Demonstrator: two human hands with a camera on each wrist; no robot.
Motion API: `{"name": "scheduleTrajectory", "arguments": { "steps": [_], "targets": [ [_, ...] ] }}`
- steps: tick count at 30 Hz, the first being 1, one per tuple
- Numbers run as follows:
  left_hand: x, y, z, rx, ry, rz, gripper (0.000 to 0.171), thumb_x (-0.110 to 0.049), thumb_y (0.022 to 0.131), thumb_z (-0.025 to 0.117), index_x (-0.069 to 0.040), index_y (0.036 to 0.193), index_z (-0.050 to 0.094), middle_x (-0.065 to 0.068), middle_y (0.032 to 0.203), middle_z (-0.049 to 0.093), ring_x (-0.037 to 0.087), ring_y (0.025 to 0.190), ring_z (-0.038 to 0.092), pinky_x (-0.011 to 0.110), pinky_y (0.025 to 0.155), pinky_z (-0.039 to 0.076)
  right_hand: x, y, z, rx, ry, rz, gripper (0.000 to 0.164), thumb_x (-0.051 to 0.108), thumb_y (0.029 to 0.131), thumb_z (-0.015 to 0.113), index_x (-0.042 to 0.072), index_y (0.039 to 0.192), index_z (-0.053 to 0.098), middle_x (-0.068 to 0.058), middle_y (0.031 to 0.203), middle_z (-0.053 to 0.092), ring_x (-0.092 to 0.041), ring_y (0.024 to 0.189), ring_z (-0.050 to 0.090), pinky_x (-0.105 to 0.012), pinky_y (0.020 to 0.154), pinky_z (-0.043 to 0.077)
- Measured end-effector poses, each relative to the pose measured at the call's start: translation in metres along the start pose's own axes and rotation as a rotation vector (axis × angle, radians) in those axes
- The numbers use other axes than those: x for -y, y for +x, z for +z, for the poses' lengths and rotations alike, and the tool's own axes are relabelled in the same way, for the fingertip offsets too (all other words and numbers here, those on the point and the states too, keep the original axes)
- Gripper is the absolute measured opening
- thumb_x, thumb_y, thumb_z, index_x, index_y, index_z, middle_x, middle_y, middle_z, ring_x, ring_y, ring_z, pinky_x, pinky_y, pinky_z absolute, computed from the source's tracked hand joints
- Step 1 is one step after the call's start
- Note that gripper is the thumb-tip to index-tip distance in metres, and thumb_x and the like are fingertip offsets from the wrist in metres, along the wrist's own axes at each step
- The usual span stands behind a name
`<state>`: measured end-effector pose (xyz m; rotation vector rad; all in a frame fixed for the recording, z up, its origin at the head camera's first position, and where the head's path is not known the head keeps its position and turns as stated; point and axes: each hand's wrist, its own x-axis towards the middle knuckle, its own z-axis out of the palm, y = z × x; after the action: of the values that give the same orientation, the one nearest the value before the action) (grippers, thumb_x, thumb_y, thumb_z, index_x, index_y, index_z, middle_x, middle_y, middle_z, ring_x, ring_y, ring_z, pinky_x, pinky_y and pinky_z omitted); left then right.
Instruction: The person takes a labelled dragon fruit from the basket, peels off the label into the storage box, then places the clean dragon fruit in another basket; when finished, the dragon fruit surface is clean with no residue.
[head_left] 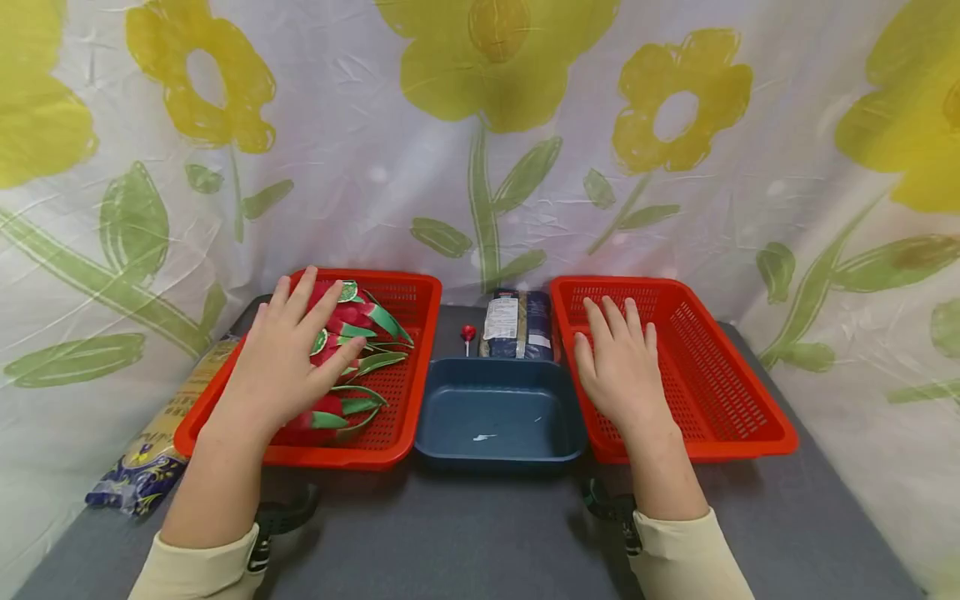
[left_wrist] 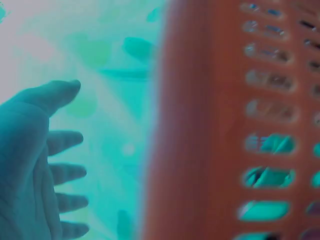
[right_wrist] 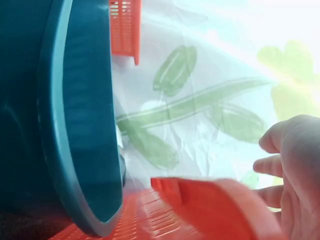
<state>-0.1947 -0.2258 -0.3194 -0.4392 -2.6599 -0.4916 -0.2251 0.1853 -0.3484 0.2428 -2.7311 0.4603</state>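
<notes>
My left hand (head_left: pixel 281 362) hovers above the left red basket (head_left: pixel 426 367), fingers spread and straight, holding nothing. Several pink-red dragon fruits (head_left: pixel 352 317) with green tips lie in that basket, partly hidden behind the hand. Over the near inner side of the right red basket (head_left: pixel 723 383) is my right hand (head_left: pixel 624 371), its fingers extended and apart with nothing in them. The left wrist view shows the left hand (left_wrist: pixel 25 165) beside the basket's wall (left_wrist: pixel 195 125). In the right wrist view, the right hand (right_wrist: pixel 305 170) is beyond a red rim (right_wrist: pixel 220 200).
A dark blue tray (head_left: pixel 498 417) stands between the baskets. Behind it are a red lollipop (head_left: pixel 468 333) and a dark packet with a white label (head_left: pixel 517 325). A yellow-and-blue bag (head_left: pixel 146 467) lies left of the left basket. A flowered curtain (head_left: pixel 337 192) hangs behind.
</notes>
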Motion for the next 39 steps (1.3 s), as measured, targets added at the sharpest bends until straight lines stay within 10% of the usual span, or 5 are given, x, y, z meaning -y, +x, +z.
{"name": "scheduleTrajectory", "arguments": {
  "steps": [10,19,27,34,39],
  "targets": [
    [0.03,-0.015,-0.027,-0.18,-0.159,0.002,0.065,-0.026,0.092,0.077,-0.017,0.152,0.054,0.012,0.151,0.052,0.038,0.137,0.046,0.064,0.106,0.04,0.01,-0.001,-0.003,-0.081,0.055,-0.113,0.065,0.038,0.1,0.062,0.011,0.156,0.042,-0.017,0.161,0.037,-0.04,0.152,0.02,-0.065,0.12,0.012],
    [0.078,-0.03,-0.037,-0.344,-0.208,-0.08,0.049,-0.015,0.093,0.073,-0.014,0.141,0.064,0.016,0.13,0.066,0.011,0.113,0.056,0.007,0.093,0.03,0.018,-0.002,0.0,-0.13,0.075,-0.186,0.062,0.036,0.096,0.068,0.009,0.15,0.052,-0.018,0.154,0.045,-0.039,0.149,0.028,-0.065,0.119,0.018],
    [0.105,-0.041,-0.043,-0.219,-0.241,-0.235,0.046,-0.026,0.1,0.065,-0.01,0.143,0.061,0.02,0.132,0.064,-0.017,0.098,0.044,0.008,0.092,0.03,0.025,-0.003,0.005,-0.167,0.096,-0.252,0.058,0.034,0.093,0.073,0.01,0.144,0.058,-0.018,0.148,0.052,-0.038,0.147,0.034,-0.066,0.117,0.023],
    [0.128,-0.045,-0.036,-0.054,-0.282,-0.35,0.052,-0.034,0.104,0.056,-0.008,0.149,0.053,0.025,0.132,0.062,0.025,0.111,0.059,0.023,0.089,0.048,0.031,-0.006,0.01,-0.147,0.086,-0.291,0.06,0.033,0.091,0.075,0.011,0.145,0.059,-0.017,0.149,0.052,-0.038,0.145,0.037,-0.064,0.117,0.024],
    [0.142,-0.048,-0.027,0.076,-0.358,-0.351,0.056,-0.033,0.103,0.061,-0.005,0.15,0.05,0.026,0.133,0.06,0.004,0.101,0.059,0.013,0.07,0.048,0.038,-0.008,0.013,-0.132,0.101,-0.322,0.057,0.034,0.093,0.074,0.01,0.143,0.061,-0.016,0.147,0.054,-0.037,0.143,0.04,-0.061,0.118,0.027]
  ]
}}
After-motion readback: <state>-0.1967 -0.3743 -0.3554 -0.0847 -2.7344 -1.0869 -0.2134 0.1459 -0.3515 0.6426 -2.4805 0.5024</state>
